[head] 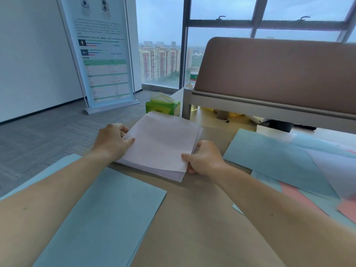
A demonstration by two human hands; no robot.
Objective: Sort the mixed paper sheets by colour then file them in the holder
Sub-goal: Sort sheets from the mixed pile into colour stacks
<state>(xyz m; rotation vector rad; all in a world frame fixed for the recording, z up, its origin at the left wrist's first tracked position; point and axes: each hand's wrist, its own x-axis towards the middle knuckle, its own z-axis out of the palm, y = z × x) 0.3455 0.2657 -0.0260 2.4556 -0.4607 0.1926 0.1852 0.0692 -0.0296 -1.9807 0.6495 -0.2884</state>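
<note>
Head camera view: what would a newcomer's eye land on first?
The left hand and right hand grip a white paper stack at the centre of the desk. A blue stack lies at near left, and mixed blue and pink sheets sprawl on the right.

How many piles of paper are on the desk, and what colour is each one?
1 white pile, gripped by the left hand and the right hand
1 blue pile
1 mixed pile of blue, pink and pale sheets
Total: 3 piles
</note>
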